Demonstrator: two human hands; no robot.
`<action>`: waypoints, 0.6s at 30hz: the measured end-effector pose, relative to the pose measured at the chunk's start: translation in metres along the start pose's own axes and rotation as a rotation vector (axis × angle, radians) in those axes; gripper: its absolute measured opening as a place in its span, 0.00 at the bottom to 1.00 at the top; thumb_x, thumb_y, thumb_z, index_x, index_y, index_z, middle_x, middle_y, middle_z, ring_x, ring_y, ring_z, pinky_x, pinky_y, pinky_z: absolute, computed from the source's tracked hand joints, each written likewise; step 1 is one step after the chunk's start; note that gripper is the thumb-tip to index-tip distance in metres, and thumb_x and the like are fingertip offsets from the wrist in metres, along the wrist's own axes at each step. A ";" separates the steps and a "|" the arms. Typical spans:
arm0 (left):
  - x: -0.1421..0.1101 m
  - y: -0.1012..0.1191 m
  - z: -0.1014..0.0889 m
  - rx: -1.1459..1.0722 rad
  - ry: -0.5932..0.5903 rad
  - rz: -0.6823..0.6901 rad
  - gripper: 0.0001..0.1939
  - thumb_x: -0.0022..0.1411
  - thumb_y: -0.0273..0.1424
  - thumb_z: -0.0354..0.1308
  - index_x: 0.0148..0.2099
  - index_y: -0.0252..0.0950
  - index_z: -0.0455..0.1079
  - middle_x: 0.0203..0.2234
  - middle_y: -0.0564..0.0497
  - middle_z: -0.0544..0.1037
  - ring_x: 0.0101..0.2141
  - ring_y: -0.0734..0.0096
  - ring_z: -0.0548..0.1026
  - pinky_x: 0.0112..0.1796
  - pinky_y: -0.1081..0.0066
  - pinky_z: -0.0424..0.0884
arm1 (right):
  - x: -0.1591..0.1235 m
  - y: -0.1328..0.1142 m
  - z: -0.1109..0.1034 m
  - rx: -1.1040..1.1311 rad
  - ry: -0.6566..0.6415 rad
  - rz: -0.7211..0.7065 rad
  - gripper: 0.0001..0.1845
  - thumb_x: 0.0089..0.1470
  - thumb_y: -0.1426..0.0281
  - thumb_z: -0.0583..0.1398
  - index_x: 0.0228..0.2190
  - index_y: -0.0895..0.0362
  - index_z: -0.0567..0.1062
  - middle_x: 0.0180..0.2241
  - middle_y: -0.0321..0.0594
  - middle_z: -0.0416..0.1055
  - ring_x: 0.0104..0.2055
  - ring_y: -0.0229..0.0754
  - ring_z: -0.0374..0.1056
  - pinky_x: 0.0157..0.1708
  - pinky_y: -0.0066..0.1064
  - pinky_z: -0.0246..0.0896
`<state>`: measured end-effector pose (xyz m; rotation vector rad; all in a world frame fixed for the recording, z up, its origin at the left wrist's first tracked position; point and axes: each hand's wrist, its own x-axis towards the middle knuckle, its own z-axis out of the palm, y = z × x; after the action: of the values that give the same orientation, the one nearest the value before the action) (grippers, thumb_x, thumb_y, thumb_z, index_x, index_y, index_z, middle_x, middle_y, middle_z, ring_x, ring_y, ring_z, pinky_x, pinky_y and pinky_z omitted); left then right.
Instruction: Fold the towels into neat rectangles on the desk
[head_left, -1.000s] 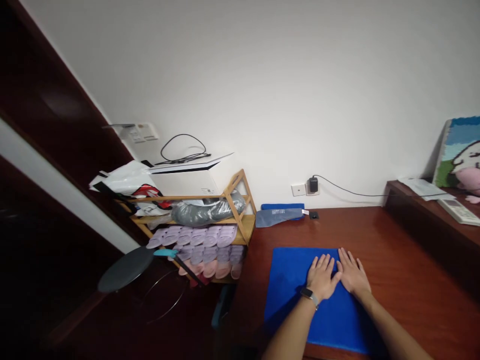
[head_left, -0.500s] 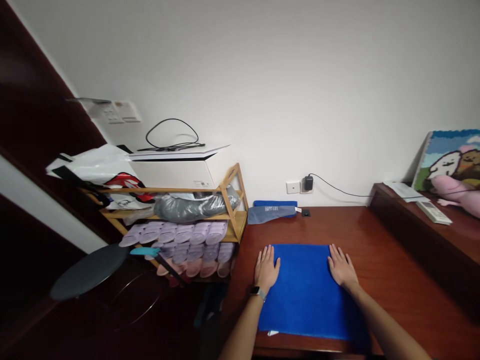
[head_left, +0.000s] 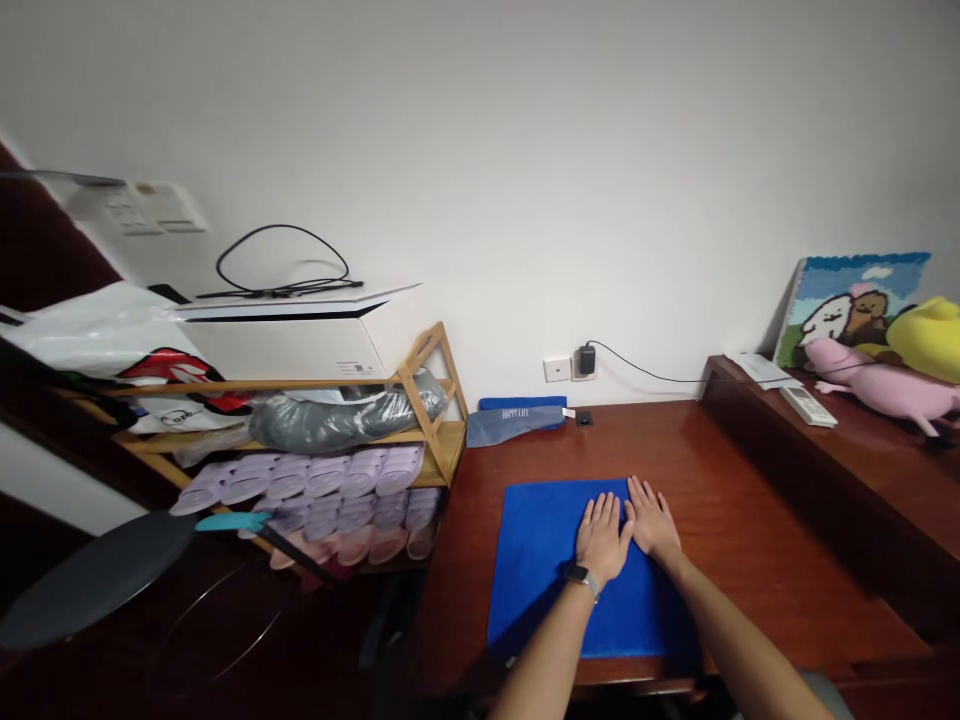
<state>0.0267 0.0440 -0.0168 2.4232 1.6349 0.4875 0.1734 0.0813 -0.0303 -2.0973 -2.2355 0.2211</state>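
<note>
A flat blue towel [head_left: 547, 570] lies on the reddish-brown wooden desk [head_left: 750, 480], its near edge close to the desk's front. My left hand [head_left: 602, 538], with a black watch on the wrist, rests palm down on the towel's far half. My right hand [head_left: 652, 520] lies flat beside it, near the far edge of the towel. The fingertips of the two hands almost meet, and neither hand grips anything. My forearms hide the near part of the towel.
Behind the towel lies a folded grey-blue cloth [head_left: 514, 426] on a blue one. A bamboo rack [head_left: 433, 420] with lilac slippers stands left of the desk. A dark stool [head_left: 90, 580] is lower left. Right, a raised shelf [head_left: 757, 420] holds a remote [head_left: 808, 406] and plush toys.
My hands have slid inward from the towel's side edges and now nearly meet near its far edge. The whole scene has shifted left and down in view as my head turned.
</note>
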 end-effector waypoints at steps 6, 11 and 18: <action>-0.049 -0.083 -0.033 0.118 0.007 -0.117 0.33 0.78 0.45 0.34 0.77 0.39 0.49 0.74 0.47 0.56 0.73 0.61 0.52 0.72 0.53 0.49 | 0.000 -0.002 -0.002 0.053 0.007 0.032 0.36 0.70 0.60 0.37 0.74 0.58 0.47 0.76 0.35 0.41 0.78 0.45 0.36 0.74 0.46 0.31; -0.084 -0.143 -0.070 0.254 -0.030 -0.298 0.33 0.77 0.42 0.35 0.77 0.35 0.49 0.74 0.44 0.55 0.73 0.59 0.52 0.71 0.53 0.50 | 0.000 -0.002 -0.005 0.076 0.000 0.034 0.36 0.71 0.61 0.37 0.74 0.59 0.48 0.76 0.37 0.42 0.78 0.47 0.38 0.75 0.47 0.31; -0.155 -0.166 -0.084 0.299 0.162 -0.395 0.32 0.77 0.39 0.37 0.74 0.28 0.56 0.71 0.37 0.61 0.71 0.54 0.59 0.69 0.51 0.57 | -0.024 -0.001 -0.025 0.136 0.169 0.001 0.35 0.71 0.63 0.36 0.73 0.61 0.53 0.75 0.40 0.45 0.78 0.45 0.38 0.75 0.46 0.33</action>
<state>-0.2006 -0.0389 -0.0193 2.2010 2.3353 0.4056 0.1778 0.0588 -0.0040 -1.9684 -2.0631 0.1833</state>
